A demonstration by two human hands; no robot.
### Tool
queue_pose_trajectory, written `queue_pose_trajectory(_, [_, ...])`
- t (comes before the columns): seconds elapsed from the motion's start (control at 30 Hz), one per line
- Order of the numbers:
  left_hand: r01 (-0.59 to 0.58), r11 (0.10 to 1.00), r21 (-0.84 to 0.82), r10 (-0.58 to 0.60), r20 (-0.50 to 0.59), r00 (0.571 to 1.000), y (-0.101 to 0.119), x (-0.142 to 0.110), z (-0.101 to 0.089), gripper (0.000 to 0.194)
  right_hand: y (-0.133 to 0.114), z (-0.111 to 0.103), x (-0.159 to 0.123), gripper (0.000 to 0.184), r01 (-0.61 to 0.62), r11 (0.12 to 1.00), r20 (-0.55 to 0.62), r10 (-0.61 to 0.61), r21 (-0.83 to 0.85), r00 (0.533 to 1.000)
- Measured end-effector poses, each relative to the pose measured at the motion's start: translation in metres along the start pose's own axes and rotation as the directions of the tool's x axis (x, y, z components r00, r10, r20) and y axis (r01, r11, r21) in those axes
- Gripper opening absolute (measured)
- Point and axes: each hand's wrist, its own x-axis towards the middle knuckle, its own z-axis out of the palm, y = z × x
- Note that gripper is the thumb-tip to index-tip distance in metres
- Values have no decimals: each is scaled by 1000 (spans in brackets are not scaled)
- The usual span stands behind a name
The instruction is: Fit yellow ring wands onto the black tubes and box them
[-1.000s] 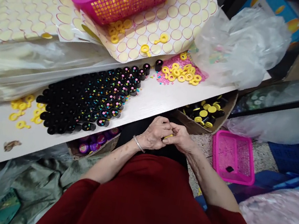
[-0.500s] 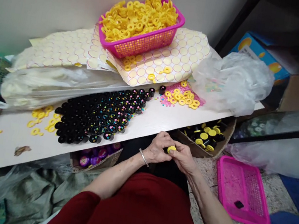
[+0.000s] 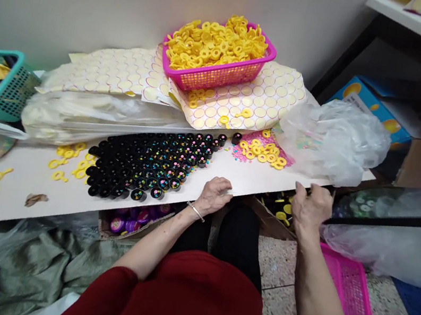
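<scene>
My left hand (image 3: 213,197), with a bracelet on the wrist, is at the table's front edge. Its fingers are loosely curved, the thumb stands apart, and nothing shows between them. My right hand (image 3: 312,206) is over the right part of a cardboard box (image 3: 269,218) of black pieces with yellow caps. Thumb and fingers are apart there, with nothing visible in them. Left of my left hand stand rows of small black cups (image 3: 141,162), many with coloured beads inside. Yellow rings (image 3: 262,152) lie on spilled pink beads (image 3: 240,152) near the table's right end.
A pink basket (image 3: 224,76) heaped with yellow rings stands on sticker sheets (image 3: 104,67) at the back. A clear plastic bag (image 3: 330,137) lies at the right end. A teal basket (image 3: 14,98) is far left. A pink tray (image 3: 362,312) lies on the floor.
My hands have parted; the black, yellow-capped piece they held is no longer in them. The right hand moved right to the box, the left slightly left and up. The view shifted too.
</scene>
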Motion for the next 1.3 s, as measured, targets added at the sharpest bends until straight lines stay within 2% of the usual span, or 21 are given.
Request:
queue_pose_trajectory(0.07, [43, 999, 6, -43, -5, 999, -3, 4, 0, 5, -39, 12, 11, 33, 161, 981, 42, -167, 112, 985])
queue_pose_trajectory(0.13, [81, 997, 4, -81, -14, 997, -4, 8, 0, 5, -85, 28, 23, 28, 296, 929, 119, -327, 222, 937])
queue_pose_trajectory(0.17, [93, 996, 0, -93, -19, 995, -5, 10, 0, 5, -106, 37, 30, 28, 326, 913, 148, -368, 244, 918])
queue_pose_trajectory(0.27, [95, 995, -21, -96, -32, 995, -8, 13, 0, 4, -156, 62, 46, 33, 316, 919, 263, -374, 236, 890])
queue_pose_trajectory(0.4, [79, 995, -61, -81, -33, 996, -11, 12, -1, 4, -183, 82, 56, 30, 265, 946, 334, -316, 189, 888])
queue_pose_trajectory(0.53, [100, 988, -115, -108, -64, 992, -11, 12, 0, 4, -181, 82, 49, 23, 239, 945, 241, -292, 224, 925])
queue_pose_trajectory(0.67, [182, 942, -283, -236, -169, 957, -13, 13, 5, 21, -161, 59, 14, 22, 229, 903, 94, -280, 364, 955])
queue_pose_trajectory(0.73, [247, 903, -352, -328, -194, 924, -15, 13, 8, 38, -147, 46, -10, 23, 207, 881, 115, -280, 425, 953])
queue_pose_trajectory(0.8, [285, 877, -387, -374, -176, 911, -17, 14, 10, 52, -134, 36, -33, 25, 154, 869, 185, -267, 470, 946])
queue_pose_trajectory(0.93, [284, 891, -354, -347, -127, 929, -16, 17, 11, 46, -117, 28, -56, 29, 58, 848, 281, -238, 527, 930])
queue_pose_trajectory(1.0, [263, 907, -328, -312, -106, 944, -14, 19, 10, 41, -112, 29, -53, 30, 26, 805, 353, -288, 593, 890])
queue_pose_trajectory(1.07, [246, 918, -312, -285, -87, 954, -13, 22, 10, 38, -107, 31, -40, 30, -2, 747, 427, -378, 665, 822])
queue_pose_trajectory(1.1, [243, 921, -305, -280, -82, 957, -13, 23, 11, 36, -104, 33, -31, 28, 3, 739, 431, -397, 674, 810])
queue_pose_trajectory(1.13, [246, 922, -300, -281, -81, 956, -13, 24, 11, 35, -102, 35, -22, 26, 32, 758, 404, -382, 652, 831])
queue_pose_trajectory(1.17, [251, 922, -295, -287, -84, 954, -14, 24, 12, 35, -99, 37, -12, 25, 77, 804, 346, -338, 590, 875])
queue_pose_trajectory(1.23, [261, 919, -296, -300, -96, 949, -15, 25, 13, 36, -94, 43, 8, 25, 167, 916, 200, -252, 364, 947])
queue_pose_trajectory(1.3, [266, 917, -299, -308, -103, 946, -17, 24, 14, 37, -91, 51, 24, 27, 226, 966, 161, -245, 129, 956])
